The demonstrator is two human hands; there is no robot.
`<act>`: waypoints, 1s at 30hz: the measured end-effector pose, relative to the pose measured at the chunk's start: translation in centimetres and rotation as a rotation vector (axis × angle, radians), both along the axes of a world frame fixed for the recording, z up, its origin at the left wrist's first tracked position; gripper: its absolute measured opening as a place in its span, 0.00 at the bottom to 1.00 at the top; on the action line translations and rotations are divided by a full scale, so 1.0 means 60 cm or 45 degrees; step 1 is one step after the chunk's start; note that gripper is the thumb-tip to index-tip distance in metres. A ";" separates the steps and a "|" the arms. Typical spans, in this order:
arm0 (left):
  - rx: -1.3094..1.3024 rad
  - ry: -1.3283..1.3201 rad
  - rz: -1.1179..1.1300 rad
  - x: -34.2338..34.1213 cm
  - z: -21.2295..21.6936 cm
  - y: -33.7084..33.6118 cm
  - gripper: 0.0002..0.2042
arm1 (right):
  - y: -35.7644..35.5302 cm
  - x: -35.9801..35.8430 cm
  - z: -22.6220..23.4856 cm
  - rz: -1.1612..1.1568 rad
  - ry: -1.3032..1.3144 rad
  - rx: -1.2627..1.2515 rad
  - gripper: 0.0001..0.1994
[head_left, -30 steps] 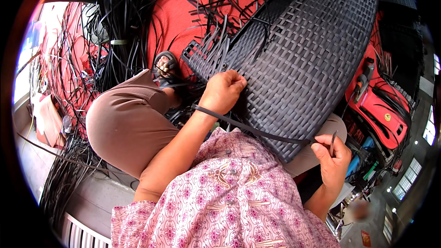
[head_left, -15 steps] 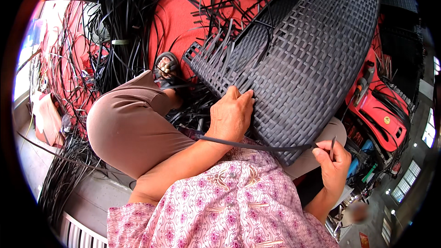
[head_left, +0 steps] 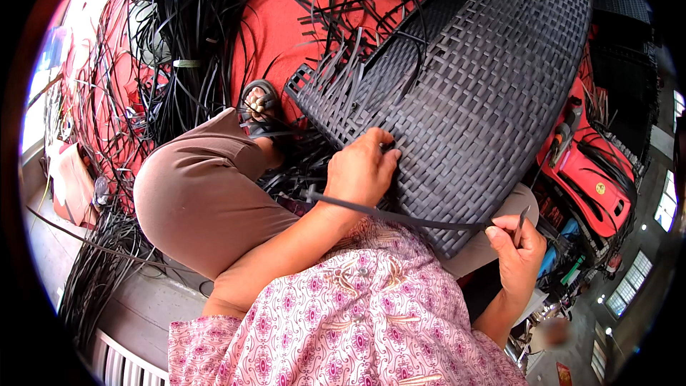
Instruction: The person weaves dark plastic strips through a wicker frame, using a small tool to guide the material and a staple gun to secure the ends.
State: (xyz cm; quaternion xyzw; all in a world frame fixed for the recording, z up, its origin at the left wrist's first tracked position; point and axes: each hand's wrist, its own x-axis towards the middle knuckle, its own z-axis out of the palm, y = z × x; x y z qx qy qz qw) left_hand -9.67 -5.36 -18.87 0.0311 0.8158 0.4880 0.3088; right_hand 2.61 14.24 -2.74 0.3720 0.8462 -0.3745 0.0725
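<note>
A large panel of dark grey woven plastic strips (head_left: pixel 493 78) lies slanting across my lap, with loose strip ends standing up along its left side. My left hand (head_left: pixel 361 168) is at the panel's left edge, thumb and forefinger pinched on a dark bit of strip that the fingers mostly hide. A flat dark weaving strip (head_left: pixel 414 222) runs across in front of my left forearm to my right hand (head_left: pixel 518 249). That hand is closed on the strip's end. A slim pointed tool (head_left: pixel 521 225) also sticks up from its fingers; its lower part is hidden.
Thick bundles of black strips (head_left: pixel 193 43) lie at the far left, others (head_left: pixel 107 271) at the lower left. Loose strips tangle over the red floor covering (head_left: pixel 282 36). A red plastic piece (head_left: pixel 589 182) with tools and strips on it stands at the right.
My left forefinger has lifted and stretched forward, with the thumb shifted slightly. The free left end of the weaving strip has swung up a little. My right hand stays almost in place.
</note>
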 end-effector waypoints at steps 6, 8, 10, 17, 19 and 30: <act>-0.056 0.277 -0.183 -0.012 -0.030 -0.007 0.11 | -0.009 -0.002 -0.007 -0.187 0.073 -0.097 0.06; -0.170 0.387 -0.300 -0.015 -0.034 -0.007 0.12 | -0.006 0.000 -0.006 -0.146 0.038 -0.069 0.06; -0.300 0.411 -0.410 -0.018 -0.027 -0.006 0.13 | -0.005 -0.003 -0.003 -0.099 0.002 -0.019 0.07; -0.252 0.376 -0.512 -0.040 -0.037 -0.008 0.12 | 0.001 -0.006 -0.009 -0.071 0.050 -0.115 0.07; -0.159 0.283 -0.547 -0.061 -0.035 -0.014 0.11 | 0.001 -0.003 -0.011 -0.083 0.070 -0.119 0.07; 0.284 -0.481 -0.088 -0.074 -0.087 -0.037 0.10 | 0.023 0.015 0.014 0.018 -0.032 -0.008 0.11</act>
